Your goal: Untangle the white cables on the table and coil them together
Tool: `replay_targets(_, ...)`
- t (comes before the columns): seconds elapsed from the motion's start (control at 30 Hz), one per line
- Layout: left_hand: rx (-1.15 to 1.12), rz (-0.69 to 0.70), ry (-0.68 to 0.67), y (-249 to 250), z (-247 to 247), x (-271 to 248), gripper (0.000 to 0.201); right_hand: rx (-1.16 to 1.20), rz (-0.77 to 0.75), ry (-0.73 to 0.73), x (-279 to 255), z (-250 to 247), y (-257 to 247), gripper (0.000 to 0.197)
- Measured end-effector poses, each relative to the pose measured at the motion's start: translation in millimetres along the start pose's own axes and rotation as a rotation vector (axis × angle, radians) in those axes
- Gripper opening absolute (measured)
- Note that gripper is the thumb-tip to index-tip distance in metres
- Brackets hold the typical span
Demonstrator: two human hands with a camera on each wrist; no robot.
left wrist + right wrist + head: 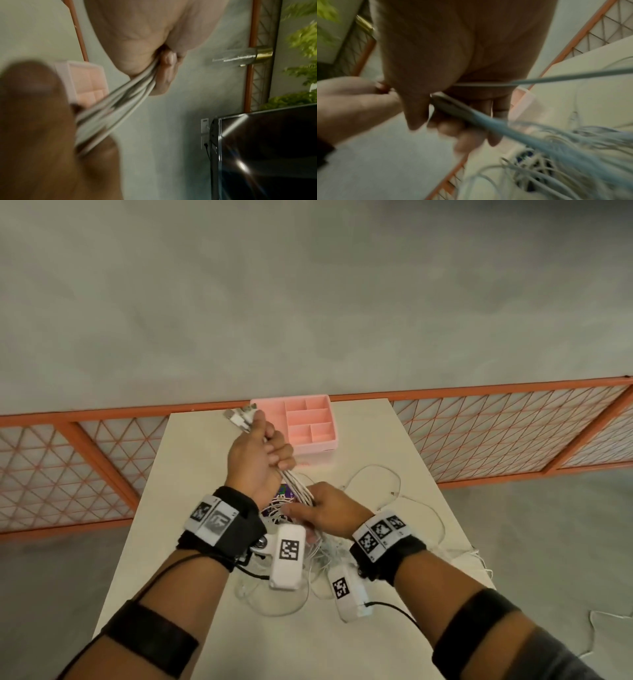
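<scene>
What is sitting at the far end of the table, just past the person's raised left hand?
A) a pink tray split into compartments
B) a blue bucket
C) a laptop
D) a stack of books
A: the head view shows a pink tray with several compartments at the table's far edge, just beyond the left hand that grips the bundle of white cables.

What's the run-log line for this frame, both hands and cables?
left hand: grips white cables near plugs | right hand: grips same bundle lower | loose tangle on table | pink tray: no cables inside
</scene>
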State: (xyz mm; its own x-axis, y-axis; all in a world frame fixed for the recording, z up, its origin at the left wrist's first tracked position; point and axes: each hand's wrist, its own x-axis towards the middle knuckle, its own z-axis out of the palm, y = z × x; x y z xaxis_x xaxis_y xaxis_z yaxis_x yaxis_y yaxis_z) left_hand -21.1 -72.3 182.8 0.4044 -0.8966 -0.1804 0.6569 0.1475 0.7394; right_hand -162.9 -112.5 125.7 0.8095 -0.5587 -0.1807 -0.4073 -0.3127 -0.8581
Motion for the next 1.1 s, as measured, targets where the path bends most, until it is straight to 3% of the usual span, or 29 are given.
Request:
replay_targets(0.13, -0.079, 0.024, 0.087, 23.7, -47.1, 6.9, 0.045, -0.265, 0.200, 0.029, -14.2, -7.1, 58.8, 0.045)
replay_targets(0.33, -0.202, -0.018, 0.213, 33.8, -102.0, 11.8, 0.046, -0.705, 0.603, 0.044, -80.0, -77.5, 170.6, 0.035)
replay_targets(0.47, -0.103, -0.120, 0.226, 19.3, -108.1, 8.2, 0.044, -0.874, 0.805, 0.317, -123.8, -135.5, 197.3, 0.031)
replay_targets(0.53, -0.012, -0.210, 0.213, 1.7, -106.5, 4.3, 0.043, -0.942, 0.822, 0.497, -138.6, -150.0, 201.9, 0.032)
replay_targets(0.6, 0.069, -0.303, 0.190, -21.7, -105.0, -1.2, 0.043, -1.009, 0.852, 0.553, -147.1, -155.9, 206.8, 0.039)
replay_targets(0.67, 0.187, -0.356, 0.178, -45.3, -103.6, -7.3, 0.042, -1.007, 0.962, 0.434, -149.5, -154.2, 213.9, 0.038)
replay_targets(0.77, 0.321, -0.382, 0.166, -71.7, -100.1, -18.0, 0.041, -0.920, 1.133, 0.078, -147.4, -140.5, 238.1, 0.048)
replay_targets(0.8, 0.356, -0.378, 0.162, -77.3, -98.8, -21.1, 0.041, -0.905, 1.129, 0.017, -142.8, -134.4, 241.0, 0.052)
replay_targets(0.87, 0.413, -0.365, 0.158, -84.9, -95.8, -25.3, 0.041, -0.832, 1.020, 0.030, -124.8, -121.3, 228.4, 0.044)
replay_targets(0.97, 0.447, -0.352, 0.161, -88.0, -93.3, -25.8, 0.041, -0.716, 0.749, 0.117, -76.8, -94.6, 183.4, 0.033)
replay_targets(1.1, 0.461, -0.330, 0.173, -81.5, -91.2, -24.9, 0.040, -0.591, 0.441, 0.015, -18.1, -37.9, 137.0, 0.027)
